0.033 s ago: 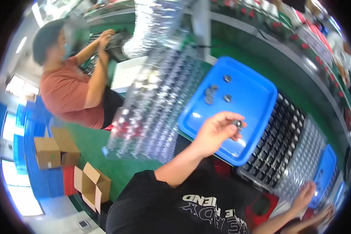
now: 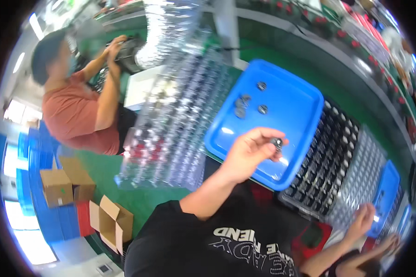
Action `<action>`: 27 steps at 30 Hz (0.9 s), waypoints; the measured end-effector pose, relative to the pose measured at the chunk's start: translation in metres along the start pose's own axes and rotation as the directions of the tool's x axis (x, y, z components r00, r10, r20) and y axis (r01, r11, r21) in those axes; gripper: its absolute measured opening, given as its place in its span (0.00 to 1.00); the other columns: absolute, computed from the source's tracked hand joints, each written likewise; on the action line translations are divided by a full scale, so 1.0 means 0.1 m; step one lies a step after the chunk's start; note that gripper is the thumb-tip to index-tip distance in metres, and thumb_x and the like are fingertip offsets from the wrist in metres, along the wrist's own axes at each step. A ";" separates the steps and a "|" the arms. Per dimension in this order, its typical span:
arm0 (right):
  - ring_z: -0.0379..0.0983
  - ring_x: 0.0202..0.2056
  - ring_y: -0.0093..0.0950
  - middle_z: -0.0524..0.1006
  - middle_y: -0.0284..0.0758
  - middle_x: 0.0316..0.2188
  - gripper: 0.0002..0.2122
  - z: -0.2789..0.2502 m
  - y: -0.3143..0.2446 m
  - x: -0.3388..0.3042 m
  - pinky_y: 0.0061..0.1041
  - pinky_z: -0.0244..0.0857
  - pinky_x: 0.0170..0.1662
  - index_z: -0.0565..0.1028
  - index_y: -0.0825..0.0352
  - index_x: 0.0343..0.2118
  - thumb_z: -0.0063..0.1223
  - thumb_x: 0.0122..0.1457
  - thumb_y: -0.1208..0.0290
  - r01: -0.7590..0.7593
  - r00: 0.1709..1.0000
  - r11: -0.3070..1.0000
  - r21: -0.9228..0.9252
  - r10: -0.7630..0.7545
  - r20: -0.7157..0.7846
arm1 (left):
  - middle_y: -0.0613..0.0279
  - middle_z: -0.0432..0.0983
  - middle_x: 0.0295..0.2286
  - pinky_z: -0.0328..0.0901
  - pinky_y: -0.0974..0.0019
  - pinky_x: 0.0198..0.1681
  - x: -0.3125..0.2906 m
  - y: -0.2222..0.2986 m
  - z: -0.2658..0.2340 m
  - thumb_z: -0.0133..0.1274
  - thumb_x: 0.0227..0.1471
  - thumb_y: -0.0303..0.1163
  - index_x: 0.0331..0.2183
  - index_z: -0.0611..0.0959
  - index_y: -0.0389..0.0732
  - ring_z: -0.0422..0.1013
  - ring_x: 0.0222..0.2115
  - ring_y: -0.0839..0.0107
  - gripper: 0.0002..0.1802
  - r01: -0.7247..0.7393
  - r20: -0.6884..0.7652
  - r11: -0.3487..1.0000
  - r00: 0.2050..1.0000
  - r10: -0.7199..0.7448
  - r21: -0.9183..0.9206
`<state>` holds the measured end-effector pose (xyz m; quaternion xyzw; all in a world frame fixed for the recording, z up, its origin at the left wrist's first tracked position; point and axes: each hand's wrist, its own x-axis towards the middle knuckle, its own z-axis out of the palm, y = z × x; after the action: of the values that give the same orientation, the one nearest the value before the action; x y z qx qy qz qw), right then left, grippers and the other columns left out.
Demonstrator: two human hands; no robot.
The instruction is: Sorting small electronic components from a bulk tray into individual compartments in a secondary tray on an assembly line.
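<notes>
My left hand [image 2: 252,153] is closed, with a small round dark metal part [image 2: 276,144] pinched between thumb and fingers. It is over the lower part of a blue plastic tray [image 2: 293,104]. Further up in that tray lie several loose parts of like look: one dark part [image 2: 261,86], another dark part [image 2: 262,109] and a small cluster [image 2: 240,107]. My right hand does not show. Two bare forearms at the lower right appear to be a co-worker's, one with its hand [image 2: 364,219] next to a second blue tray [image 2: 387,189].
Right of my tray is a black tray filled with parts [image 2: 321,171], then a clear blister tray [image 2: 363,171]. A tall stack of clear blister trays [image 2: 171,124] stands to the left. Beyond it a person in a red shirt [image 2: 76,115] works. Open cardboard boxes [image 2: 112,226] stand lower left.
The whole view has shifted slightly, so the trays appear a little further left and up. My left hand keeps its pinch on the metal part over the blue tray.
</notes>
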<state>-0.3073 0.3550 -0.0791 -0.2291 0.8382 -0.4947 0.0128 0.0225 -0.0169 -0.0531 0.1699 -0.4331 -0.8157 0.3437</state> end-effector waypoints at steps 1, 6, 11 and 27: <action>0.74 0.35 0.22 0.79 0.36 0.37 0.09 0.35 -0.38 -0.11 0.21 0.72 0.37 0.74 0.69 0.47 0.50 0.69 0.73 0.022 0.998 0.990 0.140 -0.014 -0.060 | 0.55 0.78 0.47 0.74 0.64 0.47 -0.02 0.01 0.01 0.52 0.62 0.23 0.51 0.77 0.34 0.77 0.40 0.70 0.15 -0.018 0.066 0.999 0.998 0.020 -0.036; 0.76 0.33 0.22 0.79 0.40 0.39 0.08 1.13 -1.38 -0.46 0.22 0.74 0.38 0.74 0.72 0.45 0.53 0.64 0.80 -0.070 0.968 0.815 0.575 -0.084 0.236 | 0.55 0.76 0.50 0.74 0.63 0.48 -0.01 0.09 0.31 0.56 0.61 0.26 0.55 0.75 0.33 0.78 0.42 0.68 0.22 0.136 0.180 0.983 0.977 -0.112 -0.127; 0.80 0.38 0.27 0.80 0.44 0.41 0.11 1.48 -1.92 -0.62 0.23 0.76 0.42 0.76 0.75 0.43 0.58 0.56 0.88 0.025 0.907 0.811 0.584 -0.264 0.328 | 0.49 0.77 0.49 0.74 0.63 0.47 -0.11 0.00 0.45 0.57 0.61 0.28 0.57 0.74 0.31 0.78 0.42 0.67 0.25 0.179 0.222 0.983 0.960 -0.169 -0.026; 0.78 0.33 0.35 0.81 0.41 0.32 0.12 1.70 -2.20 -0.56 0.28 0.74 0.37 0.83 0.69 0.39 0.69 0.50 0.77 0.604 0.725 0.756 0.251 -0.652 0.220 | 0.56 0.78 0.47 0.71 0.67 0.49 -0.23 0.04 0.57 0.53 0.58 0.16 0.53 0.77 0.31 0.75 0.44 0.73 0.20 0.110 0.187 0.980 0.972 -0.141 0.168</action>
<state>-0.1331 0.1480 0.0069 -0.5691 0.6559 -0.4958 -0.0130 0.0075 0.0312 -0.0181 0.1415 -0.5161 -0.8122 0.2324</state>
